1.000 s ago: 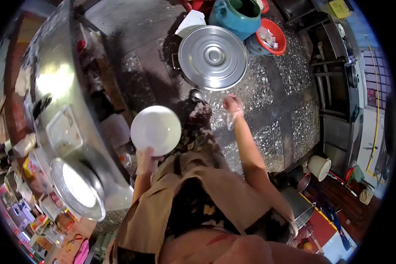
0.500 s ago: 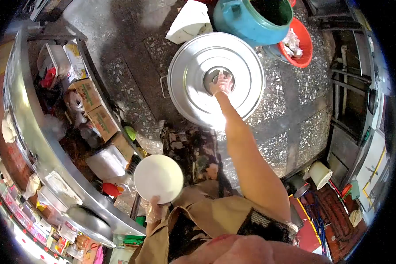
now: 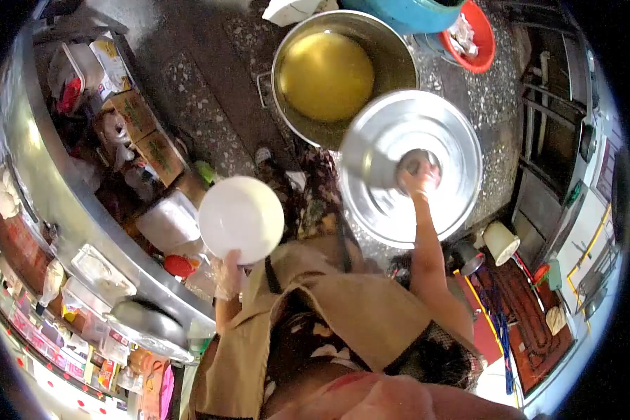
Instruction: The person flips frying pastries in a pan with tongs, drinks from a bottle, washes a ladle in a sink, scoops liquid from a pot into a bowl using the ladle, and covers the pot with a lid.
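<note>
A large metal pot (image 3: 397,70) stands on the speckled floor, with yellowish liquid (image 3: 327,77) inside. My right hand (image 3: 420,178) grips the knob at the centre of the round metal lid (image 3: 371,203), which is off to the right and nearer to me, overlapping the pot's lower right rim. In my left hand (image 3: 231,275) is a white bowl (image 3: 241,218), held by its near edge at the left of my body, its pale inside facing up. Thin clear gloves appear to cover both hands.
A blue jar (image 3: 406,15) and a red basin (image 3: 484,49) with crumpled white pieces stand beyond the pot. On the left runs a metal counter (image 3: 70,203), with cardboard boxes (image 3: 157,157) below it. A white bucket (image 3: 500,241) sits at the right.
My right hand has lifted the lid off the pot and moved it right and towards me, uncovering the liquid. The bowl stays in my left hand and appears higher in view than half a second ago.
</note>
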The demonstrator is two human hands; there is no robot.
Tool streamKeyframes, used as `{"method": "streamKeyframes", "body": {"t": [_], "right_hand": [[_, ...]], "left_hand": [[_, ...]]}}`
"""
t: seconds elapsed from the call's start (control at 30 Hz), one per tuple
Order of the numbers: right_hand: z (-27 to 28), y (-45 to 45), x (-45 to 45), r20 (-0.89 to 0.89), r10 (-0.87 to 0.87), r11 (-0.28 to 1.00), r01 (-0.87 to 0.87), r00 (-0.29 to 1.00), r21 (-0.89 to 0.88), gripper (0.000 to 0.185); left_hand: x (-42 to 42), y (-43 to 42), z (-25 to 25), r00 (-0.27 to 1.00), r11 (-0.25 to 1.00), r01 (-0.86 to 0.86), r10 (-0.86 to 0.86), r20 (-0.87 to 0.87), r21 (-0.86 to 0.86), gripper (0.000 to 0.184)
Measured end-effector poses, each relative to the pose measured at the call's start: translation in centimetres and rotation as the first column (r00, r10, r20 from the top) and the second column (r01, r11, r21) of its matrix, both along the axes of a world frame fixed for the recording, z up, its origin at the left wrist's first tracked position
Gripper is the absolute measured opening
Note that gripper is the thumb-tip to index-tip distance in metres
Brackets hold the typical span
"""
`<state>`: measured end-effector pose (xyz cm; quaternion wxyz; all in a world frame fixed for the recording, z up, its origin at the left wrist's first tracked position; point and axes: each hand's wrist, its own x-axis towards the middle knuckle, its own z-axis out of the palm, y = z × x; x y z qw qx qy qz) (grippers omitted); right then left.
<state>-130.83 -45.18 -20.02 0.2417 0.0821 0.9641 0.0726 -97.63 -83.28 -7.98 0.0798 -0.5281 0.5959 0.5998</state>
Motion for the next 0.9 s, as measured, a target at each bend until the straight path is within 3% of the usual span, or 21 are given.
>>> {"method": "streamKeyframes", "body": {"t": [0.07, 0.13, 0.17, 0.23, 0.3, 0.37, 0.43, 0.47, 0.5, 0.53, 0.57, 0.6, 0.63, 0.67, 0.73, 0.77, 0.8, 0.83, 0.87, 0.9], "right_hand": [[1.8, 9.4, 5.2, 0.034, 0.075, 0.996, -0.077, 0.997, 0.034, 0.050], [4.6, 15.7, 10.0, 0.142, -0.007, 0.982, -0.020, 0.990, 0.186, 0.061], [6.4, 16.4, 11.8, 0.083, -0.094, 0.967, 0.072, 0.992, 0.243, 0.052], [10.2, 15.8, 13.9, 0.081, -0.257, 0.935, 0.226, 0.963, 0.274, 0.054], [9.3, 18.4, 16.4, 0.025, -0.258, 0.928, 0.241, 0.966, 0.286, 0.052], [10.3, 15.8, 15.1, 0.051, -0.278, 0.945, 0.263, 0.959, 0.196, 0.050], [7.3, 16.6, 13.7, 0.056, -0.127, 0.988, 0.122, 0.990, 0.090, 0.053], [8.4, 13.7, 11.7, -0.030, -0.100, 0.990, 0.097, 0.995, -0.105, 0.058], [6.4, 12.4, 10.3, -0.240, -0.043, 0.982, -0.002, 0.970, -0.186, 0.063], [3.6, 12.2, 7.7, -0.201, -0.027, 0.982, -0.012, 0.979, -0.189, 0.066], [2.4, 8.9, 3.8, -0.166, -0.019, 0.984, -0.011, 0.986, -0.178, 0.069], [1.2, 5.2, -0.2, -0.187, 0.060, 0.965, -0.105, 0.981, -0.242, 0.069], [3.8, -0.1, -2.6, -0.210, 0.102, 0.922, -0.171, 0.972, -0.346, 0.069], [6.3, -5.3, -4.5, -0.230, 0.133, 0.873, -0.224, 0.964, -0.432, 0.069], [6.7, -14.2, -7.1, -0.437, 0.241, 0.682, -0.472, 0.866, -0.558, 0.055], [11.4, -20.8, -7.3, -0.221, 0.272, 0.664, -0.349, 0.937, -0.661, 0.055], [14.4, -27.2, -5.9, -0.348, 0.292, 0.622, -0.453, 0.891, -0.639, 0.056], [13.3, -31.7, -5.4, -0.595, 0.381, 0.501, -0.699, 0.707, -0.510, 0.056], [16.5, -36.9, -4.0, -0.592, 0.430, 0.362, -0.730, 0.682, -0.579, 0.057], [16.8, -41.7, -2.8, -0.638, 0.445, 0.250, -0.772, 0.628, -0.585, 0.058]], "left_hand": [[-5.4, -1.3, 3.1, 0.957, 0.924, -0.246, 0.280, -0.080, 0.292, 0.041], [-6.0, -1.9, 3.2, 0.948, 0.909, -0.268, 0.307, -0.081, 0.319, 0.042], [-6.0, -2.1, 3.3, 0.937, 0.892, -0.294, 0.340, -0.082, 0.342, 0.043], [-6.1, -2.5, 3.3, 0.945, 0.910, -0.260, 0.309, -0.110, 0.322, 0.041], [-6.1, -2.6, 3.6, 0.937, 0.892, -0.298, 0.341, -0.073, 0.340, 0.038], [-5.7, -2.4, 3.6, 0.917, 0.885, -0.298, 0.369, -0.151, 0.357, 0.036], [-7.2, -1.5, 5.9, 0.876, 0.839, -0.336, 0.446, -0.186, 0.428, 0.034], [-6.2, -2.1, 6.4, 0.962, 0.896, -0.249, 0.272, -0.012, 0.369, 0.035], [-4.9, -0.9, 5.0, 0.908, 0.861, -0.352, 0.409, -0.089, 0.366, 0.037], [-5.1, -0.6, 6.6, 0.910, 0.867, -0.366, 0.410, -0.064, 0.338, 0.039], [-4.7, -0.2, 6.4, 0.860, 0.885, -0.391, 0.449, -0.242, 0.252, 0.040], [-3.5, -0.2, 6.6, 0.868, 0.861, -0.418, 0.472, -0.151, 0.290, 0.040], [-3.6, -0.7, 9.3, 0.881, 0.835, -0.425, 0.470, -0.053, 0.349, 0.039], [-2.3, -0.5, 9.8, 0.855, 0.824, -0.461, 0.512, -0.086, 0.330, 0.039], [0.7, 0.1, 9.8, 0.693, 0.800, -0.521, 0.600, -0.399, 0.298, 0.042], [1.2, 0.0, 11.2, 0.670, 0.790, -0.535, 0.613, -0.419, 0.300, 0.042], [1.3, -0.9, 12.8, 0.555, 0.729, -0.611, 0.673, -0.489, 0.310, 0.041], [1.7, -1.6, 15.1, 0.429, 0.664, -0.675, 0.709, -0.559, 0.323, 0.040], [1.6, -2.4, 17.2, 0.324, 0.578, -0.750, 0.746, -0.582, 0.323, 0.033], [2.7, -3.5, 17.6, 0.303, 0.568, -0.754, 0.746, -0.593, 0.330, 0.033]]}}
